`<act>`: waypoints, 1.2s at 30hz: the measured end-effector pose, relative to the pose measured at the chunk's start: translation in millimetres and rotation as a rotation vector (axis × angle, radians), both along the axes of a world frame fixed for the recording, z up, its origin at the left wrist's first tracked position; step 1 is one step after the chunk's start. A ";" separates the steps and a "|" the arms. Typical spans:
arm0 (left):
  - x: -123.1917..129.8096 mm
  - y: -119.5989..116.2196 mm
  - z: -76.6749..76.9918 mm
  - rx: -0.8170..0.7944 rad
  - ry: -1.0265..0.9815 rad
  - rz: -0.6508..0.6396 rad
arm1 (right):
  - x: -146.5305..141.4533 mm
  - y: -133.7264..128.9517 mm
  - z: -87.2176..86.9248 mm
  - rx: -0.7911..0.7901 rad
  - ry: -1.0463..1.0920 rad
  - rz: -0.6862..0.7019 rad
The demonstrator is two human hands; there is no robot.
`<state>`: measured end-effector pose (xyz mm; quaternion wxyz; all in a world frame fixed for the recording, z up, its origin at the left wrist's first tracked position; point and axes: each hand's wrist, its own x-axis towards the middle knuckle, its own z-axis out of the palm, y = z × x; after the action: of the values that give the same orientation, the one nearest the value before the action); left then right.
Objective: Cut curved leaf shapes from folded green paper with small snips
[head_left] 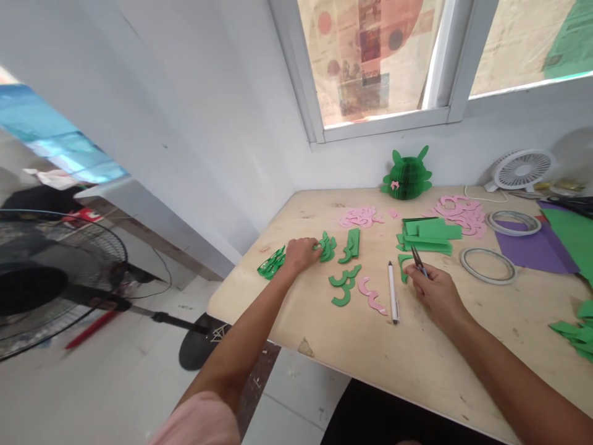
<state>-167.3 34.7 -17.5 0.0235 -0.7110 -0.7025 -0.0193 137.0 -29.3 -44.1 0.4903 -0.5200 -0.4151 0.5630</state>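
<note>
Near the table's front edge, a white pen [393,293] lies with its long axis running from near to far, its dark tip pointing away from the person. Left of it, a wavy pink paper cutout [371,296] slants down toward the pen, and beside that are scalloped green paper cutouts [343,285].

The right hand [433,287] holds a slim two-bladed metal tool [419,261], its dark tips slightly parted and pointing away and a little left; its type is hard to tell. Those fingers are also at a curved green paper piece [404,267], right of the pen's far end. The left hand [302,253] has its fingers bent close together at the edge of a small green cutout pile [327,246]; whether it grips any is unclear. A bundle of green strips [272,262] lies left of it.

Right of the tool are two white tape rolls [488,266], the nearer lying flat, and purple paper [535,247]. Beyond the tool lie a stack of green paper strips [430,235] and pink cutouts [463,213].

Farthest back, a green honeycomb-paper figure [407,178] stands upright near the wall, left of a white fan [523,168]. Printed sheets [365,59] cover the window, their print too blurred to read.
</note>
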 end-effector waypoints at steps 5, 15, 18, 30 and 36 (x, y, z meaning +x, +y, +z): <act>5.3 -1.4 -5.3 0.004 0.010 0.018 | 1.0 0.5 -1.8 0.008 -0.023 0.000; 23.3 -12.7 -2.4 0.070 -0.090 -0.020 | 0.4 0.9 -1.6 0.009 -0.011 -0.004; 16.9 -12.3 -2.8 0.068 -0.132 -0.004 | -0.4 -0.4 1.3 0.006 -0.008 -0.004; 1.4 46.6 10.9 -0.193 -0.206 -0.073 | 1.0 0.1 -1.1 0.010 -0.016 0.009; -1.0 58.8 15.2 -0.281 -0.198 -0.102 | 0.3 0.9 -2.0 0.008 -0.012 0.015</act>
<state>-168.2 93.5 -2.3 -0.1465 -0.7365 -0.6603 0.0078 137.2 -28.4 -46.2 0.4854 -0.5184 -0.4241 0.5619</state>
